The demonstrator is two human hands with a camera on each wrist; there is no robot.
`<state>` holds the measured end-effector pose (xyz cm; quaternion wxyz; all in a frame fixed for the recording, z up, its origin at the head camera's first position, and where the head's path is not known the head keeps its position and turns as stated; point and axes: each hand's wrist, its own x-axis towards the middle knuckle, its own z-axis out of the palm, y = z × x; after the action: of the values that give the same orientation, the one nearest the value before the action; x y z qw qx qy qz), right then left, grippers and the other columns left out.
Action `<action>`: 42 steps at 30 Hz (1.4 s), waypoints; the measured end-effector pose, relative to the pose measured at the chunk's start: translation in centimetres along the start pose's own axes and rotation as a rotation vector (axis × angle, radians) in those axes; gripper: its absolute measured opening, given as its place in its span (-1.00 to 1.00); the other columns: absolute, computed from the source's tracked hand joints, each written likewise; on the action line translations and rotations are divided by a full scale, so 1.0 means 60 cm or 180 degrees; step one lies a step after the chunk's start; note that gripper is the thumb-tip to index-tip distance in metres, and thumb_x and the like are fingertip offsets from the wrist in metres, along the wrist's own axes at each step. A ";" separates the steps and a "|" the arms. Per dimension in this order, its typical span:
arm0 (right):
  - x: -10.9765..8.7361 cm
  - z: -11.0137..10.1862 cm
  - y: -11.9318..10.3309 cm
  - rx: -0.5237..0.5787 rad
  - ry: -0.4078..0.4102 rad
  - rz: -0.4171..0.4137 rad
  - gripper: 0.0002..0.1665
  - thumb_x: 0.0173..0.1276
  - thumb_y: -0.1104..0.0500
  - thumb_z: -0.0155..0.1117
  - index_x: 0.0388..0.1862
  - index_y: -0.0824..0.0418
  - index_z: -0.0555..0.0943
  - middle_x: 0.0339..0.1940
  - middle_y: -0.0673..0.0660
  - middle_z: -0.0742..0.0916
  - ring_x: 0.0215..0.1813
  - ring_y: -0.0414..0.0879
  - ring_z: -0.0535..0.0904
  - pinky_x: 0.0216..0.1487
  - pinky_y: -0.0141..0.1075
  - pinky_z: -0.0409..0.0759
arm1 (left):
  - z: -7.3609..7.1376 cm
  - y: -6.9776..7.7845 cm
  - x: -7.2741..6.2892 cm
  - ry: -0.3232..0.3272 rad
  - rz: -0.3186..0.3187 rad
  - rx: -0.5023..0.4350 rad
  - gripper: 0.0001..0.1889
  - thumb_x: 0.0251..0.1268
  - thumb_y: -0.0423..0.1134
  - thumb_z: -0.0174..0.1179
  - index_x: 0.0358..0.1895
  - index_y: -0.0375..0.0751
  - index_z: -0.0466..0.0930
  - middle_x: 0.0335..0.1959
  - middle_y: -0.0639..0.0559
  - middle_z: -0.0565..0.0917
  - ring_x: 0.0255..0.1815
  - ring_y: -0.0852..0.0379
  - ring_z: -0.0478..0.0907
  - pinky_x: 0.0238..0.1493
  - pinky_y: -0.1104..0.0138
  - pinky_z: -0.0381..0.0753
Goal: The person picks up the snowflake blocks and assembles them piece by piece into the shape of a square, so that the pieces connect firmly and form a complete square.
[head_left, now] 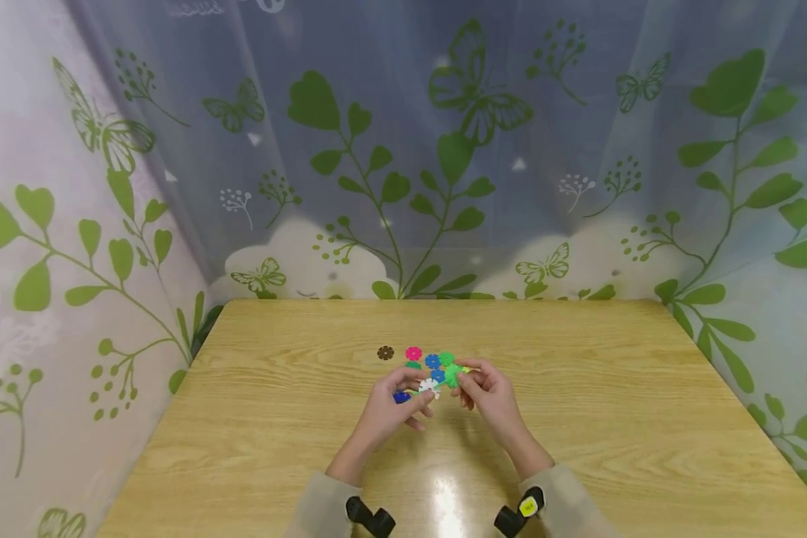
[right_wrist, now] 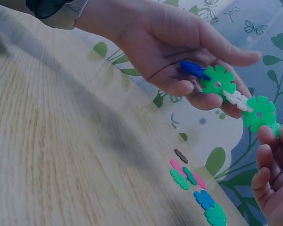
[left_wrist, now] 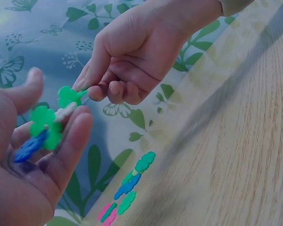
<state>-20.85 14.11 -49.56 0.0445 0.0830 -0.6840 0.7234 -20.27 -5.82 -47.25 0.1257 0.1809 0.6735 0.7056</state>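
Note:
My left hand (head_left: 391, 409) cradles a short chain of flower-shaped, notched plastic discs among its fingers. In the right wrist view its thumb stands away from the pieces. The chain runs from a dark blue disc (right_wrist: 193, 69) through a green disc (right_wrist: 218, 82) and a white disc (right_wrist: 237, 100) to another green disc (right_wrist: 259, 114). At that far end my right hand (head_left: 496, 394) pinches a further small green disc (right_wrist: 276, 128) between thumb and index finger. This piece touches the chain, and the fingertips partly cover it. Both hands are above the table.
On the wooden table (head_left: 276, 418), beyond the hands, lie several loose discs, among them a brown disc (head_left: 385, 353), a pink disc (head_left: 413, 353) and a blue disc (head_left: 433, 361). A patterned curtain (head_left: 403, 187) hangs behind the table's far edge.

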 end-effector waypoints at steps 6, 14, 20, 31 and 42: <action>0.003 -0.006 -0.002 0.0037 0.0028 0.0021 -0.67 0.35 0.31 0.15 0.03 0.49 0.47 -0.54 0.37 0.61 -0.59 -0.14 0.47 -0.59 -0.46 0.45 | -0.004 -0.038 0.012 -0.0159 -0.0068 -0.0325 -0.62 0.41 -0.16 0.01 0.13 -0.38 0.40 -0.16 -0.25 0.58 -0.25 -0.48 0.53 -0.31 -0.17 0.60; 0.007 -0.010 -0.006 0.0059 -0.0192 0.0055 -0.68 0.37 0.32 0.12 0.03 0.49 0.48 -0.54 0.25 0.61 -0.55 -0.15 0.50 -0.56 -0.44 0.49 | 0.004 -0.002 -0.001 -0.0186 -0.0117 -0.0196 -0.64 0.43 -0.18 -0.01 0.10 -0.41 0.41 -0.19 -0.26 0.61 -0.21 -0.39 0.56 -0.21 -0.20 0.57; 0.006 -0.010 -0.001 -0.0071 -0.0523 -0.0132 -0.69 0.38 0.30 0.12 0.01 0.50 0.47 -0.54 0.27 0.61 -0.55 -0.19 0.49 -0.57 -0.43 0.50 | 0.008 0.009 -0.003 -0.0174 -0.0082 0.0186 -0.65 0.38 -0.24 0.07 0.13 -0.36 0.42 -0.11 -0.27 0.58 -0.24 -0.09 0.62 -0.21 -0.12 0.63; 0.000 -0.009 -0.002 -0.0281 -0.1111 0.0027 -0.58 0.41 0.28 0.08 0.18 0.45 0.35 -0.46 0.43 0.56 -0.50 -0.08 0.50 -0.48 -0.35 0.57 | 0.007 0.005 -0.006 -0.0492 0.0049 0.0323 -0.57 0.33 -0.33 0.12 0.24 -0.32 0.35 -0.14 -0.34 0.56 -0.51 0.13 0.57 -0.48 -0.05 0.66; 0.001 0.002 0.002 -0.0412 -0.1159 -0.0013 -0.57 0.39 0.26 0.11 0.19 0.36 0.36 -0.57 0.32 0.55 -0.53 0.00 0.50 -0.52 -0.26 0.56 | 0.002 -0.036 0.000 -0.0586 0.0000 0.0292 -0.47 0.20 -0.36 0.24 0.26 -0.25 0.35 -0.10 -0.30 0.49 -0.40 0.00 0.63 -0.37 -0.01 0.69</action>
<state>-20.93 14.00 -49.67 -0.0733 0.2108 -0.7257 0.6508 -20.35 -5.57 -49.37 0.1787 0.2506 0.6907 0.6544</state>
